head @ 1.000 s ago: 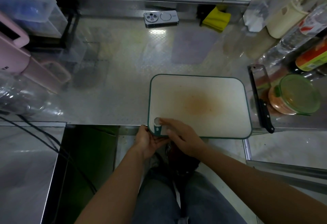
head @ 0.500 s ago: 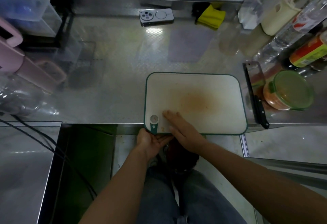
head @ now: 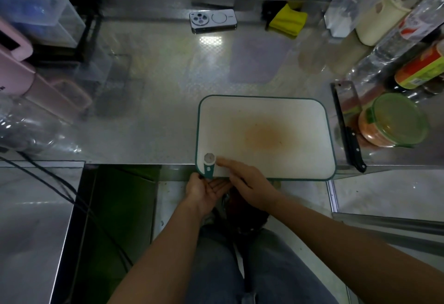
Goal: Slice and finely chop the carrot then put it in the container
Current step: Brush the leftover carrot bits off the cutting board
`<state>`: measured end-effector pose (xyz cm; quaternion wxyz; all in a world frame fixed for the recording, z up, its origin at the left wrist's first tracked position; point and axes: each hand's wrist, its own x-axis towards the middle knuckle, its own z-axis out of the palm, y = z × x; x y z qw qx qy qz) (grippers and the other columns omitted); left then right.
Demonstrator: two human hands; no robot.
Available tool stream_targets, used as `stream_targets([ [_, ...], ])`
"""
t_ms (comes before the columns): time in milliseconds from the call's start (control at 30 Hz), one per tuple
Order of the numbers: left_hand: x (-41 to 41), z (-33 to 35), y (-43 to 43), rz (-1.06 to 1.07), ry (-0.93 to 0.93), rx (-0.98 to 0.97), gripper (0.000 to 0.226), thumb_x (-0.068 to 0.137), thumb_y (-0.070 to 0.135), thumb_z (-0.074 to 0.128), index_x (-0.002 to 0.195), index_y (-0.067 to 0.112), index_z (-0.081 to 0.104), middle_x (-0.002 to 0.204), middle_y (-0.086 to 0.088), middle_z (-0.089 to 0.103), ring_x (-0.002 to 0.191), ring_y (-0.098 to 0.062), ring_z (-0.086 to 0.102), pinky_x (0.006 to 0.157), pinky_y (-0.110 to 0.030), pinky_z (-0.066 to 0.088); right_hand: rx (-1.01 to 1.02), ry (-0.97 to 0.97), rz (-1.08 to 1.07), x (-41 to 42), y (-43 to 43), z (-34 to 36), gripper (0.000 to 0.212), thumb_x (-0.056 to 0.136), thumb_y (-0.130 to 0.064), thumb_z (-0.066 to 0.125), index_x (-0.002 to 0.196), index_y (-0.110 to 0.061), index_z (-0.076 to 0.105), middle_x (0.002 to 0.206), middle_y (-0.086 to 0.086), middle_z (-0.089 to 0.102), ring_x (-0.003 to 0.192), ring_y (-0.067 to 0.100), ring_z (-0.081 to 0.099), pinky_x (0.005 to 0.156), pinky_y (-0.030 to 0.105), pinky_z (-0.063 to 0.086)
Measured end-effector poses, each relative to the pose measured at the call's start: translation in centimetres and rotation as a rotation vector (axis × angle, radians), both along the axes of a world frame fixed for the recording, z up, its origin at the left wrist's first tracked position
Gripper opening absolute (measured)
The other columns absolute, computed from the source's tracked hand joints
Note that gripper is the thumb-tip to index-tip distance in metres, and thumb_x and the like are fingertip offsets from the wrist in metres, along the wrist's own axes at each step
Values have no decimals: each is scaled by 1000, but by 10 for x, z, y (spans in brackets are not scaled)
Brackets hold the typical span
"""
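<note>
Dim, soft frame; glare on steel counter (head: 209,40).

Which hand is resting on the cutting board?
The right hand, fingers flat on the cutting board; the left hand sits cupped, palm up, below its near edge.

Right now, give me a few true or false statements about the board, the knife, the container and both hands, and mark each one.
1. A whole carrot lies on the cutting board. False: only an orange stain shows there.
2. The knife lies on the counter, right of the board. True.
3. The container has no lid. False: a green lid is on it.
4. The right hand lies with straight fingers on the board's near left corner. True.
5. The left hand grips the knife. False: it is held palm up below the board's near edge, apart from the knife.
</note>
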<state>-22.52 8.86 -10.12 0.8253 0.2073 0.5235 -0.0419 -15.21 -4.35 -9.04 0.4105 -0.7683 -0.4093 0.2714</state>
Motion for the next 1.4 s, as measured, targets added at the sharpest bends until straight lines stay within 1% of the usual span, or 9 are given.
stream_targets([
  [367,-2,2,-4,9,-14,29,46,103,24,24,93,0,62,76,-18,72,77,-27,68,69,-36,54,79,29,-93,-4,5,3,34,94,-10,43,123,-8,59,118,5,66,109,15,63,94,37,50],
  [533,-1,4,-5,30,-12,15,43,103,23,26,99,-2,61,89,-22,68,88,-31,63,79,-40,49,-70,-90,-108,-1,3,-12,45,94,-19,35,136,-8,50,144,9,47,137,20,38,119,35,21],
  [667,-3,3,-4,8,-7,43,46,102,22,24,98,-1,62,88,-21,69,86,-29,65,79,-37,49,-34,-26,-40,-7,-4,-7,40,93,-16,41,130,-11,57,132,7,58,124,19,52,112,22,32],
  [800,-2,5,-3,2,-24,16,43,102,22,27,99,-3,61,95,-24,67,93,-34,63,87,-42,47,-120,-83,-91,11,-1,-11,47,95,-19,35,140,-13,46,149,10,39,141,20,29,119,26,12],
  [967,-3,4,-1,-31,-15,26,45,102,21,25,99,-2,63,91,-23,69,90,-32,64,83,-40,48,-40,-34,16,6,-5,-3,41,94,-14,40,132,-13,55,134,9,57,122,23,54,109,35,39],
  [1100,-6,6,0,-50,-20,14,42,102,22,28,103,-5,60,104,-27,65,99,-36,62,89,-41,48,-187,-273,-77,27,1,-13,59,91,-29,25,147,-8,33,156,7,21,146,19,14,121,37,6],
  [1200,-6,4,1,-50,-26,6,43,101,21,28,103,-6,61,100,-27,67,98,-36,63,87,-41,48,-352,-388,0,28,-3,-20,70,91,-45,13,151,-10,18,157,1,0,146,16,-7,119,47,-2],
  [1300,-5,2,1,-51,-33,11,43,100,20,26,101,-5,61,91,-25,69,92,-33,64,86,-40,47,-231,-388,216,18,-12,-26,56,97,-37,23,148,-14,30,157,-2,15,148,14,3,120,44,-6],
  [1400,-4,0,1,-33,-25,0,43,100,20,25,104,-4,60,91,-24,68,89,-31,64,81,-39,48,-80,-295,277,18,-17,-19,47,97,-25,37,142,-12,44,154,3,31,146,14,20,121,38,6],
])
